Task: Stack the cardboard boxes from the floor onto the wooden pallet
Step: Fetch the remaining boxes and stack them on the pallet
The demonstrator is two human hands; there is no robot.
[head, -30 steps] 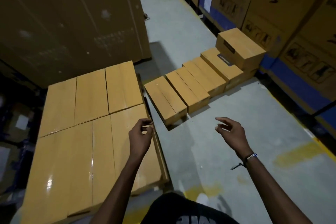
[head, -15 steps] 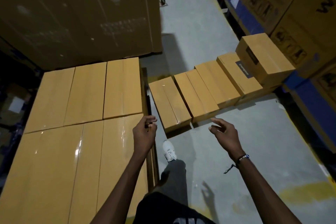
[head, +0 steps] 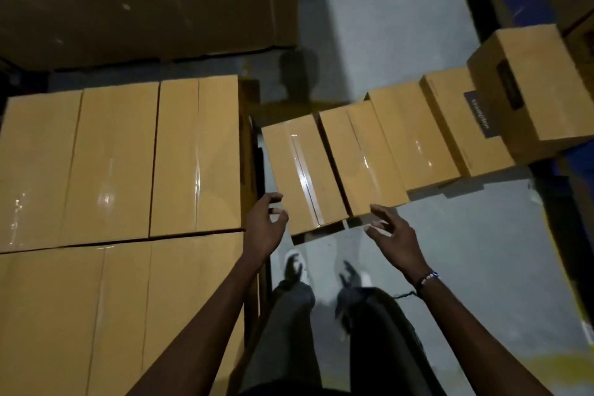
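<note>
Lying on the grey floor [head: 466,235] just right of the pallet, the nearest cardboard box [head: 302,170] heads a row of boxes [head: 414,138] that steps away to the right, each touching the next, with a taller box [head: 540,80] at the far end resting partly on its neighbours. Both hands reach toward the near end of that first box: the left hand [head: 265,228] at its left corner, fingers loosely curled and spread, gripping nothing; the right hand [head: 395,235] by its right corner, fingers extended and apart, also holding nothing. Whether either fingertip touches the cardboard I cannot tell. To the left, the stacked boxes [head: 112,170] cover the wooden pallet [head: 249,151], only its edge showing. Large cartons [head: 144,0] stand behind. A bracelet [head: 426,280] circles the right wrist, and two shoes [head: 295,264] show below
</note>
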